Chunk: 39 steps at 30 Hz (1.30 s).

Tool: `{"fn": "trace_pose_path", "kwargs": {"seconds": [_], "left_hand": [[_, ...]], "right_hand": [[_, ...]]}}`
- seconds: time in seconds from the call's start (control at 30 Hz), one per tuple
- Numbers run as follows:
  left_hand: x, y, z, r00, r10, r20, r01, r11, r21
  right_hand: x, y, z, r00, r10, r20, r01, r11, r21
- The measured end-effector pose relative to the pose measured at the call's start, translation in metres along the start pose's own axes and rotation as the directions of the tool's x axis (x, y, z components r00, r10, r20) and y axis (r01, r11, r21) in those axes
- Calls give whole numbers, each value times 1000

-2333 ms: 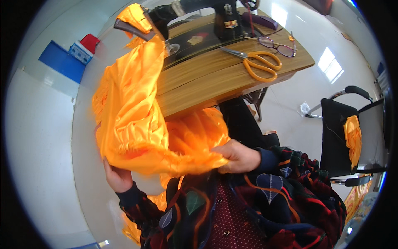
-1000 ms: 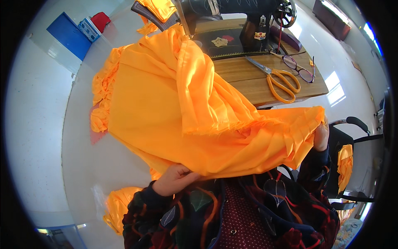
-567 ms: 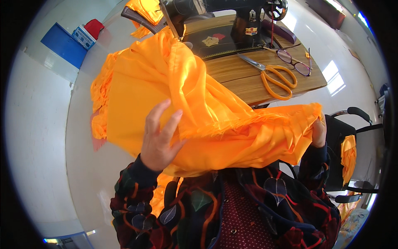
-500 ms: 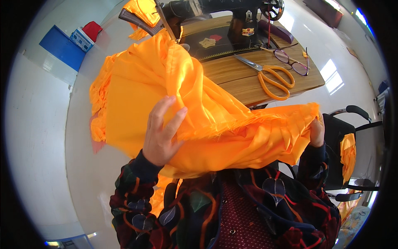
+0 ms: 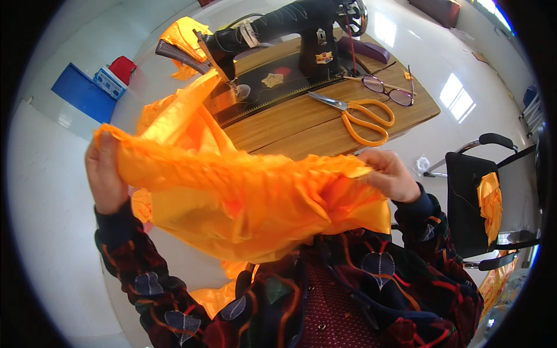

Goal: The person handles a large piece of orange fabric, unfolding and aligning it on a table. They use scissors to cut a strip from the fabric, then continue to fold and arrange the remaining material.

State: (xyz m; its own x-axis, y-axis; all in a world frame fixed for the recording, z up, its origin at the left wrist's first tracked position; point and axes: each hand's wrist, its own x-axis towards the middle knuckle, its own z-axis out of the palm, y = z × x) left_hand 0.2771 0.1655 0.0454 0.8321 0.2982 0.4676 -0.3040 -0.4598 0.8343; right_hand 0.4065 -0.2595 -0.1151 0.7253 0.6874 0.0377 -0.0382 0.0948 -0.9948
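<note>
A shiny orange cloth [image 5: 249, 203] hangs between my two hands, its gathered, frayed edge pulled out across my front. My left hand [image 5: 107, 171] is closed on the left end of that edge. At the other end, my right hand [image 5: 391, 174] pinches the cloth between thumb and fingers. Part of the fabric trails up to the needle end of a black sewing machine [image 5: 267, 35]. Orange-handled scissors [image 5: 360, 119] lie on the wooden sewing table [image 5: 278, 136], a little beyond my right hand.
Purple-framed glasses [image 5: 389, 90] and a dark purple case [image 5: 365, 49] rest on the table. To the right stands a black chair [image 5: 464, 203] with an orange cloth piece [image 5: 490, 203] on it. A blue box [image 5: 87, 93] sits on the floor at far left.
My left hand has moved left and up from lying open against the cloth and now grips its end. My right hand has shifted left. The frayed edge is now stretched between both hands.
</note>
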Motion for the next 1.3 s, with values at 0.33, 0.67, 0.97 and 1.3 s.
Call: {"fn": "trace_pose_path", "kwargs": {"seconds": [0.33, 0.67, 0.97, 1.3], "left_hand": [[35, -39, -60, 979, -184, -83, 193, 973, 125], [34, -129, -52, 912, -409, -25, 406, 911, -71], [37, -163, -37, 969, -174, -175, 237, 853, 465], [-31, -23, 122, 867, 221, 446, -465, 679, 568]], "right_hand": [[66, -1, 57, 982, -142, 121, 186, 800, -570], [71, 12, 45, 968, 133, 212, -34, 909, -415], [65, 24, 48, 980, 136, 142, -72, 921, -384], [61, 23, 52, 981, 145, 132, -96, 942, -323]]}}
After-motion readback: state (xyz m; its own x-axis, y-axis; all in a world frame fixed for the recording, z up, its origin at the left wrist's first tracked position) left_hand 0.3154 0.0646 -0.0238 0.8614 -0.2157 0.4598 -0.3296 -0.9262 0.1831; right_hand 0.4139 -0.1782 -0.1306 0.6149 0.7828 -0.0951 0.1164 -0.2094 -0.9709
